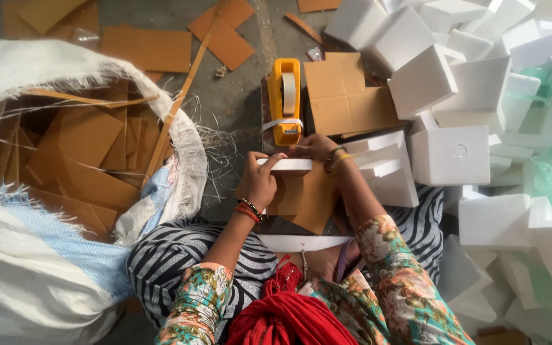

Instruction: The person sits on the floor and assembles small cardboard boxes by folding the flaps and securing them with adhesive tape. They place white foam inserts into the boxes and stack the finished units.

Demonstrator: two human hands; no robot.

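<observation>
While seated on the floor among packing scraps, a person tapes a white foam piece (287, 165) with both hands.

The left hand (260, 181) has its fingers clamped on the foam piece's near end, over a brown cardboard sheet (308, 198); the right hand (314, 147) presses its fingers together at the far edge, just below the yellow tape dispenser (285, 102). Judging by the grip, holding the piece level and drawing tape straight would serve the step best. White foam blocks (448, 153) pile to the right; a woven sack (65, 70) of cardboard offcuts sits left.
</observation>
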